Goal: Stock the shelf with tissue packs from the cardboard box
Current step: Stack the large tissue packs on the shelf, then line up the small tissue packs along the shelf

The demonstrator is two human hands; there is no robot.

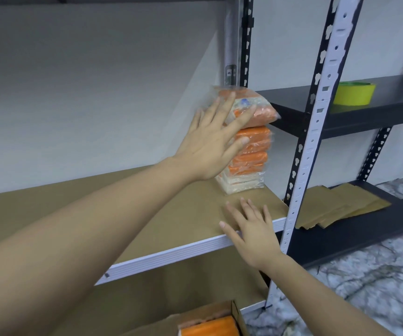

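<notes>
A stack of orange tissue packs (250,154) in clear wrap stands at the right end of the brown shelf board (147,209). The top pack (261,110) lies tilted on the stack. My left hand (210,141) is flat with spread fingers against the left side of the stack, fingertips on the top pack. My right hand (251,226) lies open, palm down, on the shelf's front edge below the stack. The cardboard box (234,318) sits at the bottom, with orange packs (210,328) inside.
White and black slotted uprights (316,132) stand right of the stack. A black rack beyond holds a yellow-green tape roll (354,94) above and flat brown cardboard sheets (336,207) below. The floor is marbled. A grey wall backs the shelf.
</notes>
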